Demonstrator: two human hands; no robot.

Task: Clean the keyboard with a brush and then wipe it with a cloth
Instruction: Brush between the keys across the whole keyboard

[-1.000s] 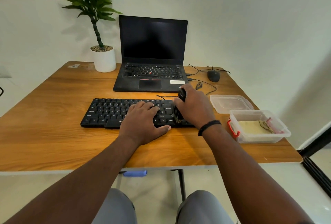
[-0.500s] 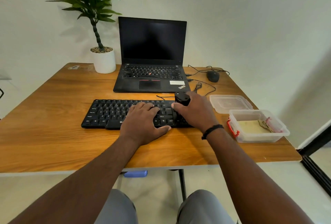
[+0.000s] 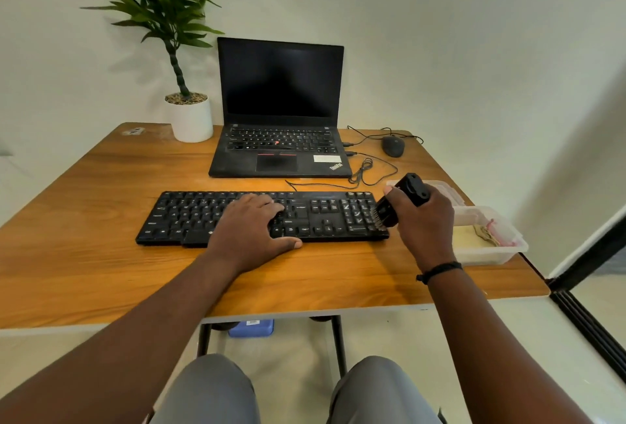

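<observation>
Keyboard: your black keyboard lies flat on the wooden table, in front of the laptop, its cable trailing off behind.
Left hand: your left hand rests palm-down over the middle keys, fingers spread and relaxed, pinning the board rather than gripping it.
Right hand: your right hand is wrapped round the black brush, whose bristles touch the number pad at the board's right end.
Handling, keyboard: it looks light and stiff, likely to slide on smooth wood, so keep that flat palm on it; keycaps can pop off under hard sideways strokes.
Handling, brush: the body is rigid and stubby; hold it by the body, above the bristles, as you do now, and let the soft bristles do the work.
Open tub: the clear plastic tub with red clips sits just right of your right hand; a yellowish cloth lies flat inside with a small crumpled item I cannot identify.
Lid: the tub's clear lid lies behind it, partly hidden by your hand.
Handling, cloth: judged soft and limp; pinch it at an edge.
</observation>
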